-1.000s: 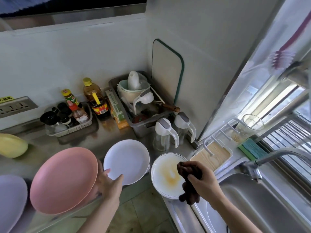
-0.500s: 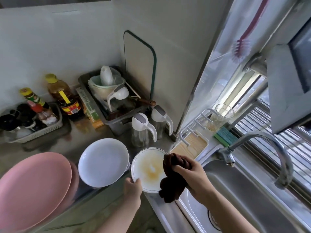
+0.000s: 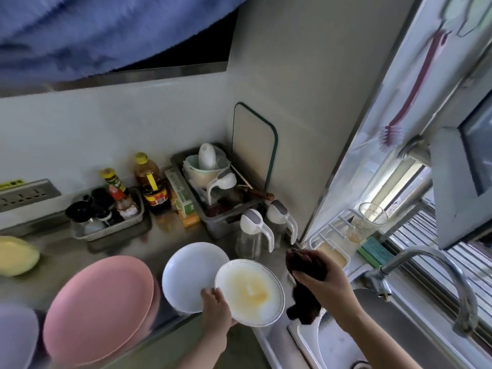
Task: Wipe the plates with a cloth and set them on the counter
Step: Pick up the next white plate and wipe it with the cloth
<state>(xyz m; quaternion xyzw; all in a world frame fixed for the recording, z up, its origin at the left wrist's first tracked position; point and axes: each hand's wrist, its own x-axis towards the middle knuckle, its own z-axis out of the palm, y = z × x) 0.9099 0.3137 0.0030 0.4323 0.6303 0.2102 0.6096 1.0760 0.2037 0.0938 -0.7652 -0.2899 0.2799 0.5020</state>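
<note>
Closest to me, the person's left hand [image 3: 217,306] grips the near-left rim of a stained plate [image 3: 250,291], thumb curled over the edge, lifting it tilted so that it overlaps the clean white plate [image 3: 190,272] lying on the counter [image 3: 66,254]. A yellowish-brown smear covers the stained plate's middle. Just to its right, the right hand [image 3: 328,287] has its fingers wrapped round a dark brown cloth [image 3: 306,275], which bunches at the top and hangs down past the wrist over the sink's [image 3: 404,328] edge; the cloth is just beside the plate's rim, and I cannot tell whether they touch. Left of the white plate rests a big pink plate [image 3: 98,307], then a lilac one [image 3: 16,334] at the frame's edge and a yellow one [image 3: 16,255] farther back. Beyond the plates stand two white-lidded glass jugs [image 3: 255,231], a grey bin of utensils [image 3: 213,187], an oil bottle [image 3: 150,179] and a basket of sauce bottles [image 3: 106,214]. A cutting board [image 3: 253,145] leans against the wall. The tap [image 3: 426,272] arches over the sink at the right.
</note>
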